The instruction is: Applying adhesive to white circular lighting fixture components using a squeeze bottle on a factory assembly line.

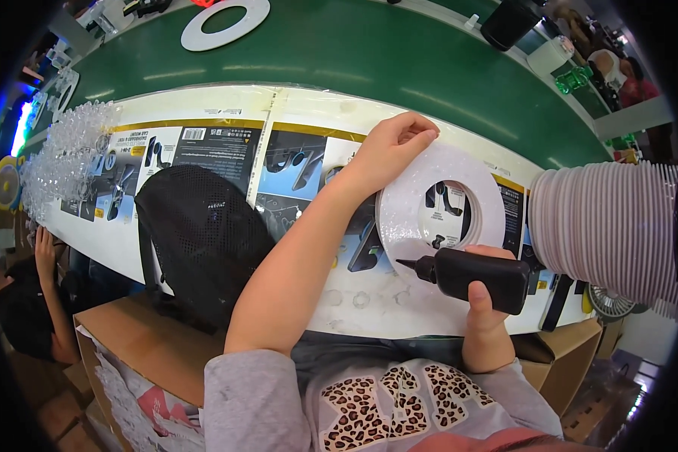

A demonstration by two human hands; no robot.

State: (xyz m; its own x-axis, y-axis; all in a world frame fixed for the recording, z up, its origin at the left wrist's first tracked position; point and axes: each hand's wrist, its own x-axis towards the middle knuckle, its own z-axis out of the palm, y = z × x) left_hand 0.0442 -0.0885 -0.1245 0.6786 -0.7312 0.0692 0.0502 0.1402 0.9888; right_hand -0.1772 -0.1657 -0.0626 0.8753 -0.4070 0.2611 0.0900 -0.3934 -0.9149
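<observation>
In my right hand point(487, 309) is a black squeeze bottle point(484, 280), held on its side with its pointed nozzle aimed left. The nozzle tip is over the near left part of a white ring point(399, 218), the top one of a short stack on the table. My left hand point(396, 147) is at the far left edge of this stack, its fingers curled together; what they hold, if anything, is hidden. Through the ring's hole the printed sheet point(300, 162) beneath shows.
At right lies a long stack of white rings point(603, 226). A black mesh item point(200, 226) sits left of my forearm, with a heap of clear plastic parts point(68, 162) beyond. Another white ring point(226, 26) lies on the green surface point(339, 53). A cardboard box point(151, 339) stands near me; another person's arm point(51, 279) shows at left.
</observation>
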